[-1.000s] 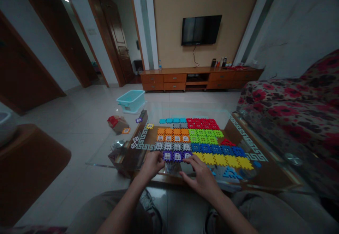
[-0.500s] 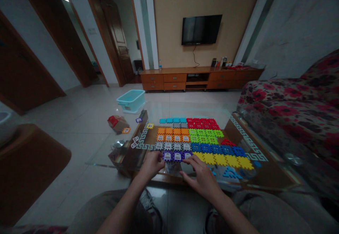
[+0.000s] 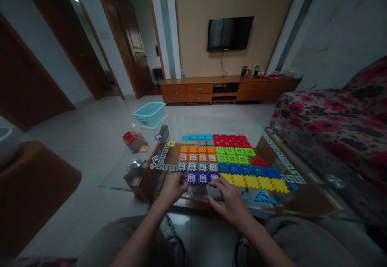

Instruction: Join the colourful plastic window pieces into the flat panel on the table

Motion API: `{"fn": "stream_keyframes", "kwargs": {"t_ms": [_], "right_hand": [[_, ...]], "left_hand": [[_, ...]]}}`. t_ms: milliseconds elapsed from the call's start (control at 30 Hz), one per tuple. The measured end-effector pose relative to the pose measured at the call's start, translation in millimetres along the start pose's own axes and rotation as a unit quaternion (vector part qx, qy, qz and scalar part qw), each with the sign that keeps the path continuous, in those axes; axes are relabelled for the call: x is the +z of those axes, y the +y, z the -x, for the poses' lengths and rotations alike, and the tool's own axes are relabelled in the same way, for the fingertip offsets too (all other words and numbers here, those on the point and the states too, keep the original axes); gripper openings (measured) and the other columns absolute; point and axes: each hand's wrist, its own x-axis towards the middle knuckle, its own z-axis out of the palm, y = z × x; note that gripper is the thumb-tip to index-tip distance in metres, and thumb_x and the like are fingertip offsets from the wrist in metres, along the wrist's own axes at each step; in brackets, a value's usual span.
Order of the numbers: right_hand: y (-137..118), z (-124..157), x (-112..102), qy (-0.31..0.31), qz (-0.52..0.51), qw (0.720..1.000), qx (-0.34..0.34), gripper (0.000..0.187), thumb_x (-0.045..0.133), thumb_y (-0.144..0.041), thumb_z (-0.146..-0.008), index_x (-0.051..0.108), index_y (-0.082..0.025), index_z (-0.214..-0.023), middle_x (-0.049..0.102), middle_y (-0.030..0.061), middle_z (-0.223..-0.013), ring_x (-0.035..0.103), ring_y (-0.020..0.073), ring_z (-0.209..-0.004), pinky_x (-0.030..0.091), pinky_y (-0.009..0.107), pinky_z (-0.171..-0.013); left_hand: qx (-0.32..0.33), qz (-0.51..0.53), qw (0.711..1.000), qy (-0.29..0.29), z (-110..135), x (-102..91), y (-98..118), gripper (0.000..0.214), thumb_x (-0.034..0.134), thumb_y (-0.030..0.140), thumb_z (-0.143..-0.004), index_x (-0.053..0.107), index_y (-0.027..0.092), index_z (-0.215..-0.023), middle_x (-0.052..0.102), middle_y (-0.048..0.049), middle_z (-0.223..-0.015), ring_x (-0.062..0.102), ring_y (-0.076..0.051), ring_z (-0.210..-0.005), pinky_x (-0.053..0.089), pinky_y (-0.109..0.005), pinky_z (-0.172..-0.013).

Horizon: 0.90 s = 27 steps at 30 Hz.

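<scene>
A row of purple interlocking tiles with white window inserts [image 3: 202, 178] lies flat near the front of the glass table. My left hand [image 3: 174, 188] is curled, thumb and fingers closed round the row's left end and hiding it. At the other end, the fingertips of my right hand [image 3: 229, 200] touch the right purple tile [image 3: 214, 177]; the thumb stands well apart. Just behind lie grey window tiles [image 3: 202, 167] and orange tiles [image 3: 198, 154]. To the right are blue tiles [image 3: 249, 169] and yellow tiles [image 3: 251, 181].
Green [image 3: 234, 154], red [image 3: 231, 141] and light blue tiles [image 3: 198, 137] lie farther back. Loose white window pieces [image 3: 154, 162] and a yellow tile [image 3: 171, 143] sit left on the glass table [image 3: 115, 181]. A turquoise bin [image 3: 150, 114] stands beyond, and blue triangular pieces [image 3: 264, 197] at front right.
</scene>
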Motion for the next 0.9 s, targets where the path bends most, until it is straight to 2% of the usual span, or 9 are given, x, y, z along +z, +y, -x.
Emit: {"fn": "stream_keyframes", "kwargs": {"t_ms": [900], "right_hand": [[-3.8, -0.2, -1.7, -0.022, 0.006, 1.000, 0.009, 0.028, 0.063, -0.030, -0.087, 0.062, -0.021, -0.114, 0.063, 0.0104, -0.112, 0.062, 0.0281, -0.107, 0.052, 0.044, -0.090]], "left_hand": [[0.000, 0.002, 1.000, -0.003, -0.7, 0.8, 0.7, 0.012, 0.066, 0.018, -0.071, 0.069, 0.013, -0.082, 0.068, -0.0031, -0.070, 0.059, -0.014, -0.065, 0.036, -0.022, -0.060]]}}
